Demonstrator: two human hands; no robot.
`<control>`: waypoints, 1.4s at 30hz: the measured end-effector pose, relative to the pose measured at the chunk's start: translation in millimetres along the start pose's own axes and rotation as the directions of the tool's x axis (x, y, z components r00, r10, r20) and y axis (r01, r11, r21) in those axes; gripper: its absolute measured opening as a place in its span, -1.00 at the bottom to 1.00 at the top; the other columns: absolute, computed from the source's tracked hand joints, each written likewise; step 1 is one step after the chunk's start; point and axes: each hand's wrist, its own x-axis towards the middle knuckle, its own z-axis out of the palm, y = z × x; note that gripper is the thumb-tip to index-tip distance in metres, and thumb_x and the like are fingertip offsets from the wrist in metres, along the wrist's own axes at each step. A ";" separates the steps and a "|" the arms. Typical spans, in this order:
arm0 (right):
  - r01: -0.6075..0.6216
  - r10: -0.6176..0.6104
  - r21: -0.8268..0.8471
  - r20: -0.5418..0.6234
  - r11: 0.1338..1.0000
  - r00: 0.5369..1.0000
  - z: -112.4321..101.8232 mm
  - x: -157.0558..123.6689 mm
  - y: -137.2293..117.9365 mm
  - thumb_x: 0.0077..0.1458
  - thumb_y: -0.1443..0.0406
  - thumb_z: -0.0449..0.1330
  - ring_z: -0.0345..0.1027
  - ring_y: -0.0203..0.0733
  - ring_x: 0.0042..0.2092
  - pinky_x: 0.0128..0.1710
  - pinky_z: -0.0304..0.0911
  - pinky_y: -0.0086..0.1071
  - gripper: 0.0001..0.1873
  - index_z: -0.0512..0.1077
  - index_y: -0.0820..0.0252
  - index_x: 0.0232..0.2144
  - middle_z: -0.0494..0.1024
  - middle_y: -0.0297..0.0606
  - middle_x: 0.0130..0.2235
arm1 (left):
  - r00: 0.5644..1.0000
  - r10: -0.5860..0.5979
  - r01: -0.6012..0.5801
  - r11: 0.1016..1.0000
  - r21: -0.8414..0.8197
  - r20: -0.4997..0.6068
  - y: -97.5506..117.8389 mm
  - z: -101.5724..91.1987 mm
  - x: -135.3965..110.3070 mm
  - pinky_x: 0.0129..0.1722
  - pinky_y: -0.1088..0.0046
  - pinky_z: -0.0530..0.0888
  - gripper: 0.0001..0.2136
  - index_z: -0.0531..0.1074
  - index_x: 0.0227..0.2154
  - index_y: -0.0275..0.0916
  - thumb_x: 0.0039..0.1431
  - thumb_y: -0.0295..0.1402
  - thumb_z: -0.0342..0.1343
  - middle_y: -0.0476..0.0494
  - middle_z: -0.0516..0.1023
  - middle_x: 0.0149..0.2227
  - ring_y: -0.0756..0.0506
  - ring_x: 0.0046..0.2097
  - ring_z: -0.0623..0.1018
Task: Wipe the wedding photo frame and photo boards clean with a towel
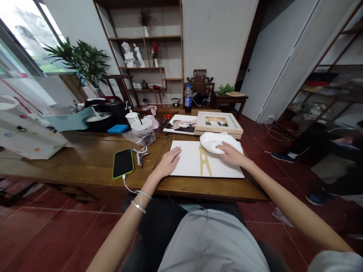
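A white board (187, 160) lies flat on the wooden table in front of me. A gold-coloured, A-shaped piece (204, 162) sits on its middle. My left hand (169, 161) rests on the board's left edge, with its fingers stretched out and nothing in them. On the right side, my right hand (230, 153) holds a bunched white cloth (211, 141) against the board. The cloth covers the board's upper right part and the top of the gold piece. My right fingertips are partly sunk in the cloth.
Behind the board lie a photo panel (181, 124) and a wooden picture frame (239, 130). A charging phone (123, 163), a bagged tub (141, 130), red scissors (168, 117) and a bottle (188, 99) are on the table. A seated person's legs (306, 141) show at right.
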 end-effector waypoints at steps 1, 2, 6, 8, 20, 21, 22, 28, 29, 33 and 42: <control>0.011 -0.010 -0.038 0.016 0.999 1.000 -0.5 -2.6 -2.4 -0.10 0.44 -0.06 0.10 0.06 0.14 0.08 0.02 -0.08 -0.52 0.38 0.24 -0.10 0.37 -0.11 0.05 | 1.000 0.000 0.000 1.000 -0.001 -0.001 -0.2 0.1 0.0 0.22 0.25 0.15 -0.60 0.33 0.02 -0.37 0.23 -0.27 -0.16 -0.27 0.30 0.14 -0.11 0.21 0.24; 0.031 -0.028 -0.067 0.038 0.997 0.999 -2.3 -5.0 -5.7 -0.12 0.46 -0.06 0.06 0.05 0.17 0.11 -0.02 -0.08 -0.52 0.38 0.25 -0.11 0.35 -0.11 0.08 | 1.000 0.000 0.000 1.000 -0.003 -0.002 -0.4 0.2 0.1 0.22 0.25 0.15 -0.60 0.34 0.02 -0.38 0.23 -0.27 -0.17 -0.28 0.30 0.14 -0.12 0.21 0.24; 0.076 -0.060 -0.098 0.156 0.992 0.986 -20.2 -18.2 -24.5 -0.19 0.53 -0.07 0.02 -0.01 0.20 0.12 -0.02 -0.10 -0.48 0.40 0.23 -0.15 0.32 -0.13 0.12 | 1.000 0.000 0.000 1.000 -0.011 -0.004 -0.8 0.1 -0.4 0.22 0.21 0.16 -0.61 0.34 0.02 -0.35 0.23 -0.27 -0.16 -0.26 0.30 0.14 -0.13 0.21 0.24; 0.061 -0.039 -0.087 0.232 0.994 0.972 -32.2 -31.0 -38.2 -0.20 0.53 -0.07 0.12 0.01 0.15 0.07 0.06 -0.12 -0.51 0.42 0.21 -0.20 0.33 -0.14 0.11 | 1.000 -0.002 0.002 1.000 -0.015 -0.007 -0.6 -0.1 -0.7 0.22 0.21 0.16 -0.61 0.34 0.02 -0.33 0.23 -0.26 -0.16 -0.24 0.30 0.15 -0.13 0.21 0.24; 0.035 -0.051 0.053 0.351 0.998 0.935 -61.5 -87.4 -77.4 -0.12 0.50 -0.05 0.23 -0.06 0.07 0.00 0.13 -0.28 -0.55 0.44 0.11 -0.20 0.40 -0.25 0.04 | 1.000 -0.010 0.010 1.000 0.000 0.024 -0.3 -1.3 -0.3 0.23 0.26 0.13 -0.59 0.31 0.04 -0.38 0.23 -0.25 -0.17 -0.27 0.28 0.16 -0.10 0.22 0.21; 0.027 -0.038 0.040 0.332 0.999 0.943 -57.9 -80.3 -68.0 -0.12 0.49 -0.04 0.24 -0.05 0.05 -0.01 0.14 -0.27 -0.55 0.43 0.13 -0.18 0.43 -0.22 0.00 | 1.000 -0.009 0.009 1.000 -0.001 0.029 -0.5 -1.5 -0.2 0.23 0.26 0.12 -0.58 0.31 0.05 -0.38 0.23 -0.25 -0.17 -0.27 0.27 0.16 -0.10 0.22 0.21; 0.015 -0.020 0.018 0.308 1.000 0.951 -53.5 -72.1 -57.5 -0.12 0.48 -0.04 0.25 -0.03 0.04 -0.02 0.14 -0.25 -0.55 0.42 0.15 -0.16 0.45 -0.19 -0.04 | 0.999 -0.009 0.009 1.000 -0.001 0.034 -0.8 -1.7 -0.2 0.23 0.26 0.12 -0.58 0.31 0.05 -0.37 0.23 -0.25 -0.17 -0.26 0.27 0.17 -0.10 0.23 0.20; -0.031 0.046 -0.117 0.124 0.993 0.991 -26.0 -16.7 -6.7 -0.08 0.44 -0.03 0.26 0.06 -0.02 -0.03 0.14 -0.14 -0.53 0.38 0.26 -0.08 0.46 -0.10 -0.06 | 0.998 -0.015 0.016 1.000 -0.010 0.065 -3.4 -3.1 0.4 0.23 0.21 0.12 -0.60 0.31 0.05 -0.29 0.23 -0.24 -0.17 -0.21 0.25 0.18 -0.10 0.23 0.19; -0.019 0.033 -0.132 0.100 0.991 0.994 -22.9 -9.8 -3.7 -0.07 0.43 -0.03 0.25 0.07 -0.01 -0.01 0.12 -0.11 -0.55 0.38 0.25 -0.08 0.45 -0.11 -0.04 | 0.997 -0.017 0.017 1.000 -0.011 0.069 -3.7 -3.3 0.4 0.23 0.21 0.11 -0.60 0.31 0.05 -0.29 0.23 -0.23 -0.17 -0.21 0.25 0.18 -0.10 0.23 0.19; 0.062 -0.057 -0.186 0.031 0.981 0.998 -13.7 2.0 -3.7 -0.03 0.42 -0.03 0.09 0.09 0.14 0.11 -0.04 0.00 -0.60 0.41 0.22 -0.13 0.38 -0.12 0.06 | 0.998 -0.021 0.022 1.000 -0.018 0.064 -3.4 -3.7 0.3 0.23 0.23 0.11 -0.60 0.31 0.05 -0.26 0.23 -0.22 -0.16 -0.19 0.25 0.18 -0.09 0.24 0.19; 0.098 -0.081 -0.090 0.179 0.991 0.981 -29.2 -54.0 -55.3 -0.13 0.46 0.01 0.04 0.05 0.18 0.14 -0.04 -0.06 -0.53 0.42 0.19 -0.11 0.19 -0.17 0.20 | 0.998 -0.029 0.030 0.999 -0.037 0.048 0.7 -3.6 -0.3 0.23 0.22 0.10 -0.60 0.32 0.03 -0.29 0.22 -0.22 -0.15 -0.22 0.27 0.17 -0.11 0.23 0.20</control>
